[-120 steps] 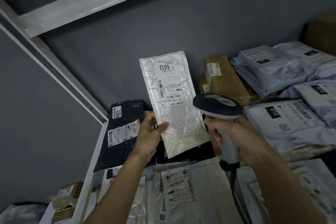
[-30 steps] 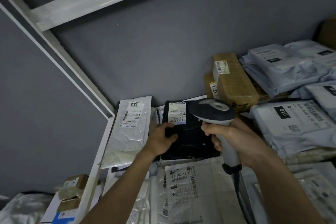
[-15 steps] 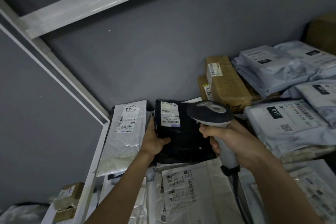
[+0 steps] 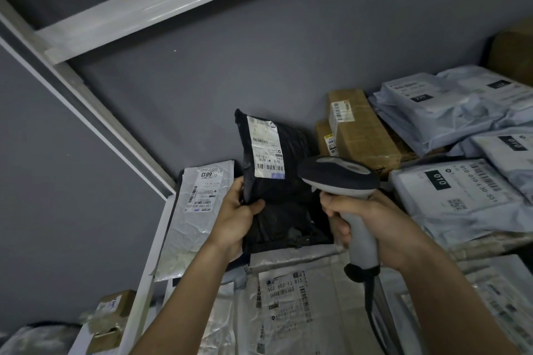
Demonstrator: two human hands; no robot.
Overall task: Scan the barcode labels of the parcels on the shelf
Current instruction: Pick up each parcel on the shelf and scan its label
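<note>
Two hands grip: left [image 4: 235,223] upright black parcel [image 4: 277,181], right [image 4: 372,228] scanner [image 4: 340,179].

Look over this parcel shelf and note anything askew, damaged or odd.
Nothing looks damaged or spilled. The black parcel stands tilted only because the left hand holds it up for the scanner in the right hand. Its label reads upside down, like the silver mailer's.

I am holding a black parcel [image 4: 284,204] with a white label [image 4: 266,150] showing black barcode stripes. My scanner [image 4: 340,179] is showing dark grey and light grey. Beside, a silver-white parcel [image 4: 193,228] is lying; brown boxes [image 4: 360,135] are standing behind.
</note>
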